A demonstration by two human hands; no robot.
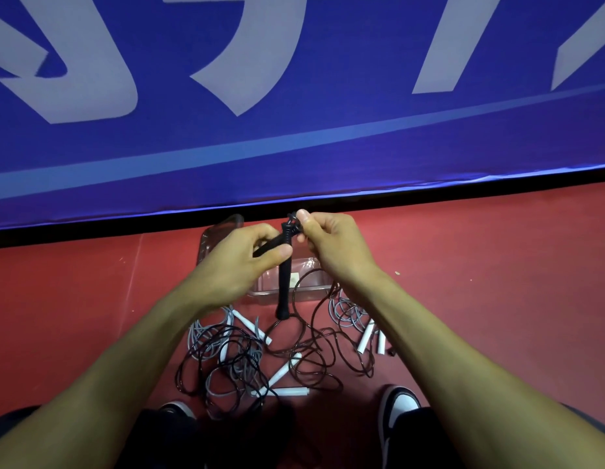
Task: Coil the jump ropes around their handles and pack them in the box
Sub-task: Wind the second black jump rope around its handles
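Note:
My left hand [246,262] grips two black jump-rope handles [284,282] held together above the floor, one pointing down. My right hand [328,242] pinches the black rope at the handles' top end [292,220]. The black rope [314,346] hangs from the handles and lies in loose tangled loops on the red floor. A clear plastic box [307,286] sits on the floor just beyond and below my hands, partly hidden by them. Its clear lid [219,231] lies beside it at the far left.
Grey ropes with white handles [365,336] lie right of the box; more white handles [284,370] and grey rope [206,333] tangle with a black rope [219,363] on the left. A blue banner [294,96] stands across the back. My shoes [399,411] flank the pile.

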